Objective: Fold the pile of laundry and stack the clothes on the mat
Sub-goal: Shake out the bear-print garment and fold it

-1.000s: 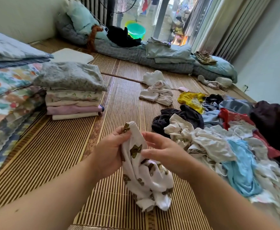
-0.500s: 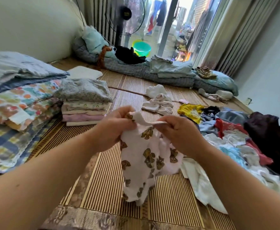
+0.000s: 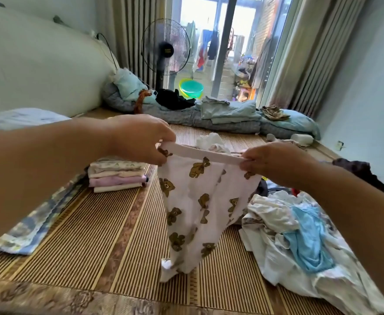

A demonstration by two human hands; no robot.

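Observation:
A small white garment with brown bear prints (image 3: 200,208) hangs in the air by its waistband. My left hand (image 3: 141,138) pinches the band's left end and my right hand (image 3: 270,161) pinches its right end, so the band is stretched flat between them. The garment's lower end touches the striped bamboo mat (image 3: 91,235). A neat stack of folded clothes (image 3: 117,177) sits on the mat behind my left arm. The unfolded laundry pile (image 3: 300,235), white and light blue on top, lies on the mat at the right.
Folded patterned blankets (image 3: 34,226) lie along the mat's left edge. A few small white clothes (image 3: 211,143) lie further back. Bedding and pillows (image 3: 232,117) line the far end, with a standing fan (image 3: 165,47) and a green basin (image 3: 191,87) by the glass door.
My hands rose and moved apart, pulling the bunched bear-print garment open by its waistband until it hangs full length. The view tilted up toward the window.

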